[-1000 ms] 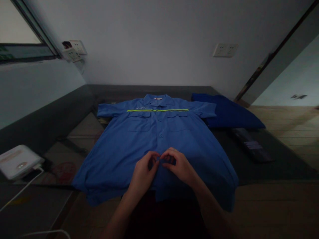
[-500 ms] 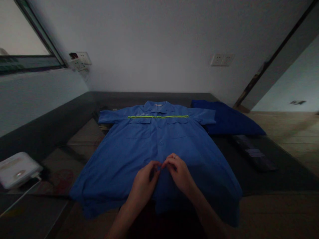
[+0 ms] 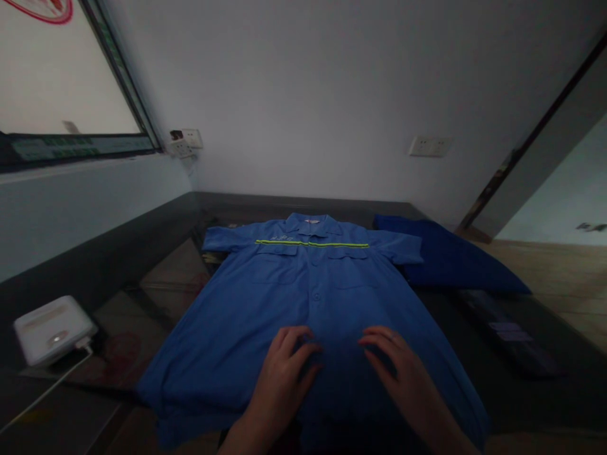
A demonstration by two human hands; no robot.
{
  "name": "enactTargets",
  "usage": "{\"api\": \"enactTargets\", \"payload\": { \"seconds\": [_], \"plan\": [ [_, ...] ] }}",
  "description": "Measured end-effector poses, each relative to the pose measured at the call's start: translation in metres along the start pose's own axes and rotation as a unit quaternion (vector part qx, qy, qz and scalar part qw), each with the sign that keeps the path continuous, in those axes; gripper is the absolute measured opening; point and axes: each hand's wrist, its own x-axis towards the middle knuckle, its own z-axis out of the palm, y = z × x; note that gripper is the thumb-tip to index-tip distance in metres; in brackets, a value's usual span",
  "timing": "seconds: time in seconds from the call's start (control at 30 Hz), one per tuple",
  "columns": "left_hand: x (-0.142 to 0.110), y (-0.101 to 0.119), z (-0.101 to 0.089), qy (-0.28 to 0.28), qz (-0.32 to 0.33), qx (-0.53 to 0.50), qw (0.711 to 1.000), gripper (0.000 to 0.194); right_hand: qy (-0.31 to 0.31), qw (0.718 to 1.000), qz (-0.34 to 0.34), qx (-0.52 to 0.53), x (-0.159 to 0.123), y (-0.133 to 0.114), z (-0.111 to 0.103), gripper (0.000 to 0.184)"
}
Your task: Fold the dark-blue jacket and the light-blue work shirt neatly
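Note:
A blue short-sleeved work shirt (image 3: 237,316) lies spread face up on a dark glossy table, its collar toward the wall. A yellow-green stripe (image 3: 336,244) crosses its chest above two flap pockets, and buttons run down the front placket. My left hand (image 3: 287,366) is over the lower front beside the placket, fingers curved with a gap to the thumb. To the right of the placket, my right hand (image 3: 396,363) hovers above the cloth, thumb and fingers apart, with a ring on one finger. Neither hand holds anything I can see.
A white box-shaped device (image 3: 55,332) with a plugged-in cable lies at the left. Dark blue cloth (image 3: 455,256) is under the right sleeve, and a dark flat package (image 3: 509,332) lies nearer on the right. Wall sockets (image 3: 430,146) are above the table.
My hands were together at the placket with fingertips pinched. They have come apart, the right one moving to the right, and the fingers have loosened. The whole view has shifted slightly.

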Motion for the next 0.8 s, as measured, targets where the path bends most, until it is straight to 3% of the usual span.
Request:
{"api": "enactTargets", "payload": {
  "seconds": [0.17, 0.3, 0.4, 0.5, 0.67, 0.8],
  "plan": [
    [0.005, -0.005, 0.003, -0.052, 0.005, 0.052, 0.997, 0.016, 0.000, 0.997, -0.013, -0.081, 0.001, 0.030, 0.005, 0.030],
    [0.006, -0.004, 0.001, -0.084, 0.013, 0.070, 0.994, 0.015, -0.033, 0.995, -0.022, -0.096, 0.003, 0.033, 0.003, 0.033],
    [0.010, -0.005, -0.013, -0.117, 0.017, 0.051, 0.992, 0.022, -0.065, 0.994, -0.025, -0.084, 0.009, 0.026, -0.012, 0.030],
    [0.027, -0.017, -0.039, -0.110, 0.001, 0.040, 0.993, 0.031, -0.071, 0.994, -0.035, -0.072, 0.028, 0.021, -0.036, 0.027],
    [0.103, -0.072, -0.078, -0.060, -0.015, 0.041, 0.997, 0.024, -0.083, 0.992, -0.047, -0.077, 0.110, 0.033, -0.069, 0.020],
    [0.183, -0.144, -0.080, -0.054, -0.107, 0.122, 0.985, 0.023, -0.091, 0.979, -0.008, -0.185, 0.202, 0.065, -0.074, 0.019]
  ]
}}
